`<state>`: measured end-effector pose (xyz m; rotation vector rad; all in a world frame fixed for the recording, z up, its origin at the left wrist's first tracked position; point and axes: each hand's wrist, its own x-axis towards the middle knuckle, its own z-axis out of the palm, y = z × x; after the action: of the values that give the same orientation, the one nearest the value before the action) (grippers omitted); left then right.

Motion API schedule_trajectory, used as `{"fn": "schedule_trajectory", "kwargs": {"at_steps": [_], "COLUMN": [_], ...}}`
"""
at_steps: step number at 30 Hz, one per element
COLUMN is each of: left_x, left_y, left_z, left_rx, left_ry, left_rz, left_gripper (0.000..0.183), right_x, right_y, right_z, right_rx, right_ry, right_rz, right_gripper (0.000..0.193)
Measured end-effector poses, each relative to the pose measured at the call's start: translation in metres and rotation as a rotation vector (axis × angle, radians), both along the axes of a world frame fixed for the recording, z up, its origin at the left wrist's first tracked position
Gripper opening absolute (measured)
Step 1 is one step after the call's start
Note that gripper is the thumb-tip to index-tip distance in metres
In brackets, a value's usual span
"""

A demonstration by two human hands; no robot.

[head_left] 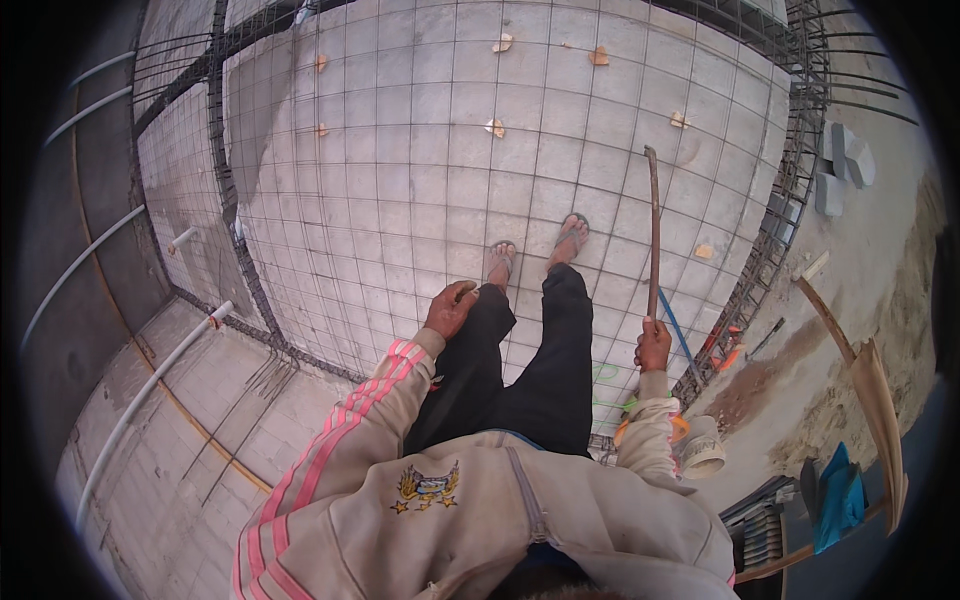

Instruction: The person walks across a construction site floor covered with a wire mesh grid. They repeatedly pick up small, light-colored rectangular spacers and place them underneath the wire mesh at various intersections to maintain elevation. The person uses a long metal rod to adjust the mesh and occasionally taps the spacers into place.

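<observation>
My right hand (653,345) is wrapped round the lower end of a long, rusty-brown rod (655,230) with a short bent tip. The rod points away from me above a steel wire mesh (458,150). My left hand (452,308) hangs beside my left knee, fingers curled together; whether they pinch something small I cannot make out. Under the mesh lies a pale grey slab surface (420,200). My sandalled feet stand on it, and several orange-white broken chips (598,56) are scattered among the wires.
Rebar cages (222,150) border the mesh at left and right. White pipes (150,390) lie at left. To the right are grey blocks (830,195), a white bucket (704,450), a blue rod (676,325) and a wooden post (830,320). Bar ends stick out at far right.
</observation>
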<state>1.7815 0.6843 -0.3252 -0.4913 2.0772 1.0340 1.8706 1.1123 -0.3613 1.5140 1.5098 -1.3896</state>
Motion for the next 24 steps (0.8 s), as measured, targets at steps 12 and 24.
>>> {"fn": "schedule_trajectory", "kwargs": {"at_steps": [12,24], "left_x": [0.024,-0.004], "left_y": [-0.027,-0.135], "left_z": [-0.045,-0.121], "left_rx": [0.067,0.019], "left_ry": [-0.153,-0.178], "left_rz": [0.111,0.049], "left_gripper": [0.036,0.035], "right_x": [-0.049,-0.038], "right_y": [-0.012,-0.034], "right_z": [-0.035,-0.038], "right_rx": [0.089,0.215], "right_ry": [0.039,-0.056], "right_rz": [-0.412,-0.514], "right_gripper": [0.026,0.019]}}
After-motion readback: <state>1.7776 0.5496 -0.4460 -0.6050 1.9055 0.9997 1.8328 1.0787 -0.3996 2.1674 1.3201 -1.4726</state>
